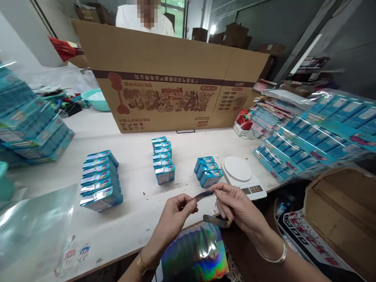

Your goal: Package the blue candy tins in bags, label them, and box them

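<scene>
A thin, shiny grey strip [202,194] is stretched between my two hands above the table's front edge. My left hand [179,211] pinches one end between thumb and finger. With thumb and fingertips my right hand [232,201] grips it farther along, and a loose curl [216,221] of similar strip hangs beneath that hand. Beyond my hands, small blue boxes stand in three groups on the white table: a row at left [101,180], a row in the middle [163,160] and a shorter group [208,171] at right. Below my hands lies a rainbow-shiny foil sheet [195,252].
A white scale [242,174] stands right of the boxes. Behind them rises a large cardboard carton [176,51], with a person beyond it. Wrapped blue packs are stacked at left [32,121] and right [317,133]. An open brown carton [337,207] is at lower right.
</scene>
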{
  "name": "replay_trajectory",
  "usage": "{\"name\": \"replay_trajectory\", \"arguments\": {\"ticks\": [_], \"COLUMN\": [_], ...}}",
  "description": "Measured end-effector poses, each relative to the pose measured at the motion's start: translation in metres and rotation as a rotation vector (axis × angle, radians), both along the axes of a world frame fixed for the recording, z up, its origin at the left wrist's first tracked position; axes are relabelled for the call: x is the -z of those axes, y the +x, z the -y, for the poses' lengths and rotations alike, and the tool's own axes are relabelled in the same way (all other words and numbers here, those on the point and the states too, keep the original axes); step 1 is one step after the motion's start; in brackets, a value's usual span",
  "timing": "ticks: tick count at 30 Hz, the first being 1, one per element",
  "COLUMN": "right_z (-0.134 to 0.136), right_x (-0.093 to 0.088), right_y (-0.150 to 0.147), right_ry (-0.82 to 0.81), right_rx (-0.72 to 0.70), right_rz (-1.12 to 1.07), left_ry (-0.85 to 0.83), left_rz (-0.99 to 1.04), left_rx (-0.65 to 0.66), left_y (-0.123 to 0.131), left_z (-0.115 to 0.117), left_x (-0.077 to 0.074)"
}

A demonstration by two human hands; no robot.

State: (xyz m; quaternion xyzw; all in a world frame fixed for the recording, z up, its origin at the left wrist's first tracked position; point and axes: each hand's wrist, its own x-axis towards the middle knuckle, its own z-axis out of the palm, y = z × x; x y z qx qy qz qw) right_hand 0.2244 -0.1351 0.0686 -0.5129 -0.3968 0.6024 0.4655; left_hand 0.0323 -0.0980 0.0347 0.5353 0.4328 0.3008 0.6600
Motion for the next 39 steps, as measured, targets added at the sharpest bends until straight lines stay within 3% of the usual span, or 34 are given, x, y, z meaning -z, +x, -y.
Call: {"name": "replay_trajectory", "arguments": {"ticks": [7, 11, 19, 25, 30, 35, 39], "right_z": [-0.029, -0.045, -0.059, -0.064, -0.068, -0.07, -0.067], "right_x": [0.023, 0.034, 0.055, 0.061, 0.066, 0.062, 0.05], "right_y": [0.014, 0.019, 0.027, 0.03, 0.033, 0.043, 0.053], "right_ry": [0.089, 0.13, 0.081, 0.062, 0.042, 0.045, 0.04], "right_rx": [0.419, 0.558, 0.579, 0.525, 0.533, 0.548, 0.499], "right_rz": [0.354, 0.508, 0.657, 0.784, 0.874, 0.732, 0.421], "left_ry": [0.234, 0.295, 0.344, 0.36, 0.288, 0.258, 0.223], "left_rz": [-0.188, -0.327, -0.484, -0.475, -0.37, -0.473, -0.246], "left_rx": [0.086, 0.07, 0.044, -0.007, -0.032, 0.017, -0.087], "left_y": [0.04, 0.057, 0.072, 0.076, 0.087, 0.092, 0.085], "left_z": [-0.043, -0.064, -0.076, -0.08, -0.077, -0.073, -0.066], "left_x": [-0.008, -0.003, 0.014, 0.027, 0.049, 0.07, 0.058]}}
